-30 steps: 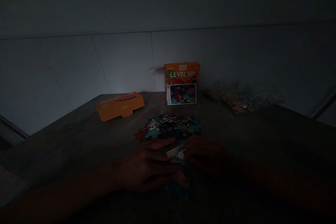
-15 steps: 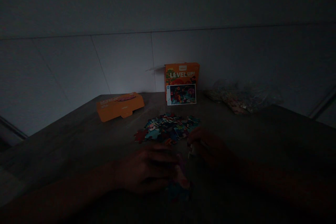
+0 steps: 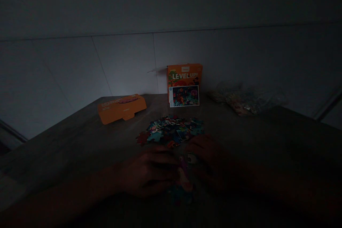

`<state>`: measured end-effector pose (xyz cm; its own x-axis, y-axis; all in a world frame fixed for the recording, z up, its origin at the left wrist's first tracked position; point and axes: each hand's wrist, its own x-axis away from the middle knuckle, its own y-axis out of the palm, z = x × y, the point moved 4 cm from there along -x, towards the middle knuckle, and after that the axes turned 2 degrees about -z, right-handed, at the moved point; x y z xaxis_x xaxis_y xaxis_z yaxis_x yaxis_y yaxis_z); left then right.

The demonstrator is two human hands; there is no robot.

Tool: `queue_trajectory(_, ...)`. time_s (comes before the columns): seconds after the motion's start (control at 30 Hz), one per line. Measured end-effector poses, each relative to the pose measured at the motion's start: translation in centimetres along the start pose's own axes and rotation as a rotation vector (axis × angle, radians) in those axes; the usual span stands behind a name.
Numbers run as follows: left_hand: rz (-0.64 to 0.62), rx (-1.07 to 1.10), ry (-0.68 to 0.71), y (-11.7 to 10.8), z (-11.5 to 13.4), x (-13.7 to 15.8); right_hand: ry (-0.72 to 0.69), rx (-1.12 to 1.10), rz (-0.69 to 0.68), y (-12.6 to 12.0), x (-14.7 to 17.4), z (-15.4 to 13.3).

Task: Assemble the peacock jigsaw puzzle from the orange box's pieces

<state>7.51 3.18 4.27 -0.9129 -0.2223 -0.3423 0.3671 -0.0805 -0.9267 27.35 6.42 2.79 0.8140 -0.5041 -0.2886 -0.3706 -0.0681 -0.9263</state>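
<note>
left hand (image 3: 148,172) spread over flat, knobbly puzzle pieces (image 3: 184,181); right hand (image 3: 210,162) pinches a pale, rounded piece (image 3: 191,158).

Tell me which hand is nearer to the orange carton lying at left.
Left. The left hand is in front of the orange carton, slightly rightward; the right hand is farther right.

Puzzle pieces (image 3: 184,181) lie between our left hand (image 3: 146,172) and right hand (image 3: 210,160); behind, on the surface (image 3: 256,137), a puzzle-piece pile (image 3: 171,130), then a picture card (image 3: 185,96) before a box (image 3: 185,73), carton (image 3: 123,109) left, plastic bags (image 3: 244,101) right.
</note>
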Motion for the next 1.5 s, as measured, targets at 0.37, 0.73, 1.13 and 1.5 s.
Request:
queue_trajectory(0.37, -0.017, 0.012, -0.023, -0.1, 0.1, 0.0, -0.092, -0.1, 0.19, -0.1, 0.0, -0.1)
queue_trajectory(0.73, -0.024, -0.009, -0.028, 0.0, 0.1, 0.1, 0.453, 0.04, 0.448, -0.3, -0.8, 7.9)
queue_trajectory(1.13, 0.276, -0.327, -0.91, 0.1, -5.0, 3.6, 0.412, 0.049, 0.379, 0.9, -0.4, 7.7)
queue_trajectory(1.5, 0.173, -0.218, -0.994, 0.8, -5.9, 3.8, 0.412, 0.06, 0.343, 1.5, -0.1, 7.9)
